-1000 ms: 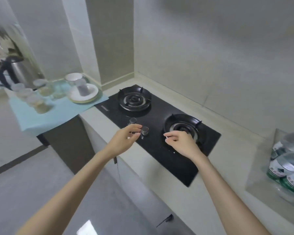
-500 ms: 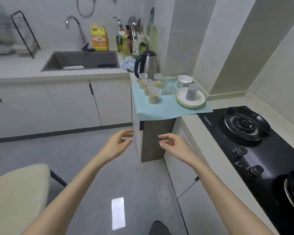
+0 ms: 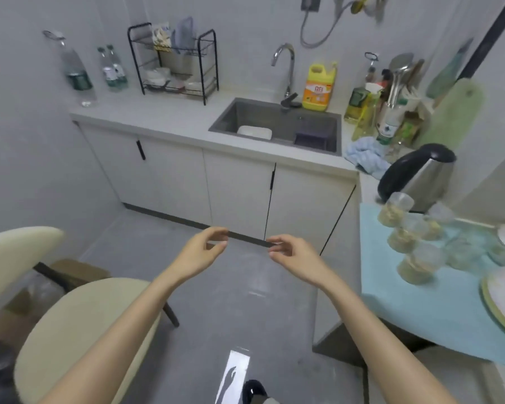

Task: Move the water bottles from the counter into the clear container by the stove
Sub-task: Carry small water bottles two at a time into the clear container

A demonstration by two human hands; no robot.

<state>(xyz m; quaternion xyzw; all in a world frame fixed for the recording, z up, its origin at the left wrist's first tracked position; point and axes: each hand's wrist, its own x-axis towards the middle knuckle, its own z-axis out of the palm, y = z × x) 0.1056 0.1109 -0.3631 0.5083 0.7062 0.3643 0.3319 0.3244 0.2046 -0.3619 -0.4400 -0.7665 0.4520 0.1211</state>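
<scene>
Since the water bottles (image 3: pixel 99 72) stand at the far left corner of the surface (image 3: pixel 169 118), both the left hand (image 3: pixel 200 252) and right hand (image 3: pixel 293 255) hang empty, fingers loosely curled, seemingly ready to fetch them.

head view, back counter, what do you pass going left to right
large water bottle → two small water bottles → black dish rack → sink → yellow detergent bottle → blue cloth → kettle
</scene>
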